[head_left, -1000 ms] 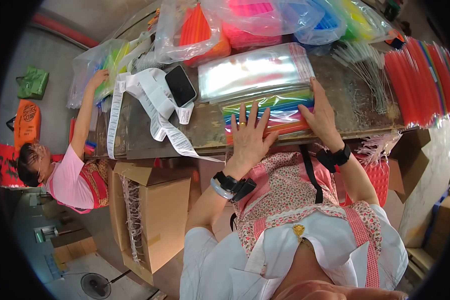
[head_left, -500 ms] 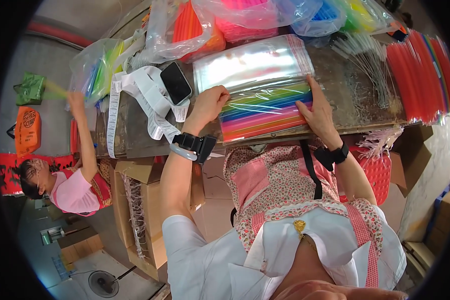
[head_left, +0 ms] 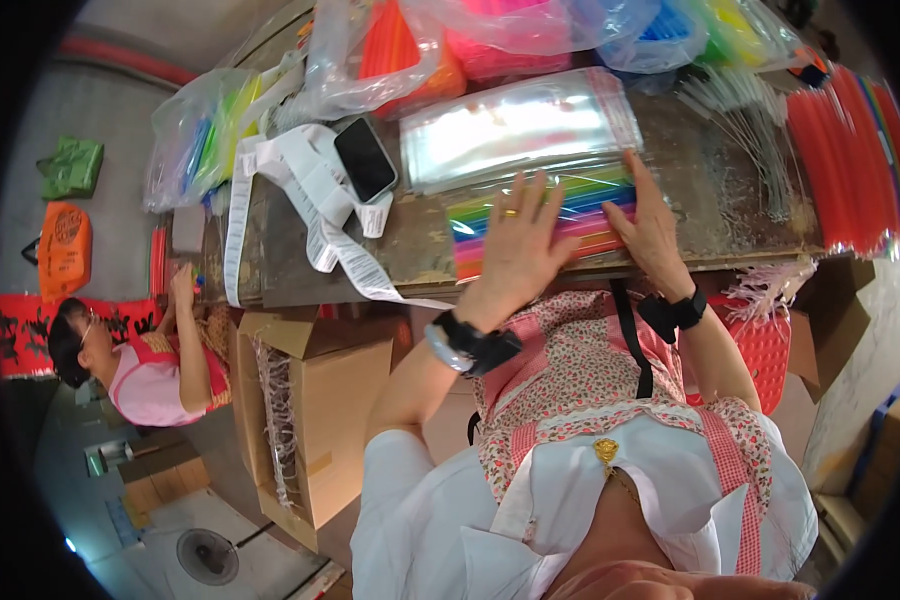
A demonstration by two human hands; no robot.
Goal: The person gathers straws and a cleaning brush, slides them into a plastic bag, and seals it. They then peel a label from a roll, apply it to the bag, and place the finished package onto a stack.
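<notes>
— What is seen around the worn wooden table [head_left: 420, 255]?

— Clear sleeves [head_left: 515, 130] and a dark phone [head_left: 365, 158] lie on it behind the rainbow pack of sticks [head_left: 540, 215]; a cardboard box [head_left: 315, 420] and a fan [head_left: 208, 556] are below its near edge.

— And the hands?

— The left hand [head_left: 515, 250] is laid flat on the pack, fingers spread — half a second ago it was gripping the pack's left end. The right hand [head_left: 650, 235] is still pressed open on its right end.

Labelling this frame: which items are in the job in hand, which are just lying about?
In hand: left hand and right hand flat on the rainbow straw pack.
Lying about: phone, label strip, clear bag stack, cardboard box.
</notes>
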